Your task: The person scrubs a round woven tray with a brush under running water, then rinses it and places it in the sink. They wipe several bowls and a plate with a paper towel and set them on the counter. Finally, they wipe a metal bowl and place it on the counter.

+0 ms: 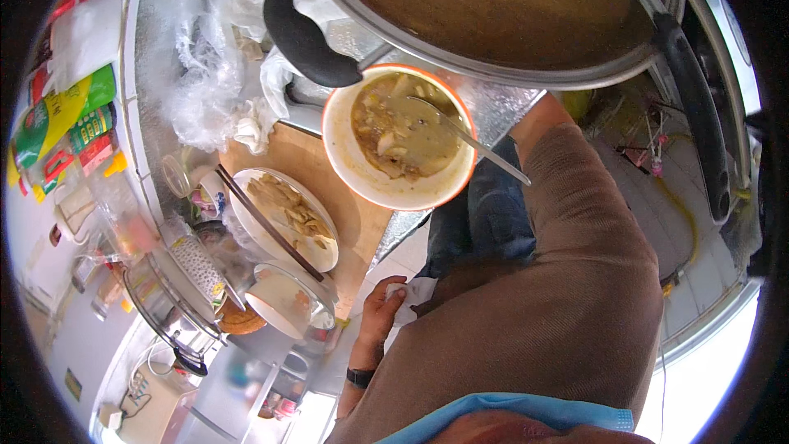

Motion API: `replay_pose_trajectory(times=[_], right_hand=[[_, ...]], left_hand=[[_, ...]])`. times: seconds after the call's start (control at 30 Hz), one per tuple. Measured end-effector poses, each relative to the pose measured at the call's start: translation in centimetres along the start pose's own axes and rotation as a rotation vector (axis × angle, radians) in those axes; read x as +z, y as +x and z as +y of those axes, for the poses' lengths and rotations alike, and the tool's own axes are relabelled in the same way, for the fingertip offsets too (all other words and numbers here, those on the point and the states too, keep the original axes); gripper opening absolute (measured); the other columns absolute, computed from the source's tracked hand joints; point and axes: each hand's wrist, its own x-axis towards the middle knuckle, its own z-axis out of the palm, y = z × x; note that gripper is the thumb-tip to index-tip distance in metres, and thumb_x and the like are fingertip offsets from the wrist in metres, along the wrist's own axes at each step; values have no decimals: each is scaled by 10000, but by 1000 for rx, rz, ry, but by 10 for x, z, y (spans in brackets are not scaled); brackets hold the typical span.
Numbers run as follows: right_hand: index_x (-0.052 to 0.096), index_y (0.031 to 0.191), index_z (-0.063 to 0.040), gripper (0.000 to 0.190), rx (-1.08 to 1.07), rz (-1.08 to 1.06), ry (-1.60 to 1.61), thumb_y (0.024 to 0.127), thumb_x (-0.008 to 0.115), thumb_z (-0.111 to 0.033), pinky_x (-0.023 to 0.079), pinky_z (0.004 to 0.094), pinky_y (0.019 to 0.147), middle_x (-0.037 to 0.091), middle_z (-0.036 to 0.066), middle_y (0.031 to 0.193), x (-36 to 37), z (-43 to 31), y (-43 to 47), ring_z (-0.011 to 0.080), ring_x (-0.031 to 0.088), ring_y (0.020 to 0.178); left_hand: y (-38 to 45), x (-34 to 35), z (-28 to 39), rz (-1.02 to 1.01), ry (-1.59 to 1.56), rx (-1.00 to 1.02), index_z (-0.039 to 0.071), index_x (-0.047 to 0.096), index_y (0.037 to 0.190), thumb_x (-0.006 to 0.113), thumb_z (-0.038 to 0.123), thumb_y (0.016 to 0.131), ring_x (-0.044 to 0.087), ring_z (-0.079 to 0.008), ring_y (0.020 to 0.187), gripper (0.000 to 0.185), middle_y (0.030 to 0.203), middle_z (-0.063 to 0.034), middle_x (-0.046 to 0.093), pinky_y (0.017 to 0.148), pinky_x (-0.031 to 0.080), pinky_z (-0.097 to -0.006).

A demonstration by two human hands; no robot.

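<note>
In my left hand is a crumpled white tissue or cloth, gripped near my waist; a dark watch band circles that wrist. My right forearm reaches up behind the rim of a large steel pot, which hides the right hand. Brown liquid fills much of that pot. Close to its black side handle is a white bowl with an orange rim. It holds a thick stew with pale pieces, and a metal spoon leans across its edge.
A wooden board lies below an oval plate of pale food strips with dark chopsticks across it. A white bowl, plastic bags, a lidded pan and packaged goods stand along the left.
</note>
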Motion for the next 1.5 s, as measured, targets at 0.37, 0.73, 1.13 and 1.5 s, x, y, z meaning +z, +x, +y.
replay_pose_trajectory(times=[0.37,0.73,1.13,1.5], right_hand=[[623,1141,-18,304,-50,-31,119,898,561,-190,471,425,895,634,199,1122,-9,25,-40,326,612,1007],[626,1087,14,321,-353,-635,172,882,569,-227,479,454,873,641,231,1072,-48,-54,-283,361,609,995],[571,1117,28,373,-813,-645,-86,882,591,-261,487,451,807,644,228,948,-233,-263,-339,379,618,908],[556,1205,26,397,-800,-595,24,907,591,-233,493,352,840,657,206,1026,-239,-331,-381,295,645,953]], left_hand=[[-8,-18,14,-57,136,320,47,586,1152,609,196,919,549,-152,1062,277,1103,-72,622,937,407,-278],[-134,-82,27,228,-130,876,9,544,1203,629,119,861,544,-194,1084,369,1173,-131,571,901,450,-338],[-86,-113,-6,864,901,951,25,563,1105,648,75,738,595,-362,938,380,1072,-175,608,866,445,-455],[-111,-133,-14,1030,636,1274,57,601,925,578,-22,663,600,-323,737,274,787,-107,614,687,460,-409]])
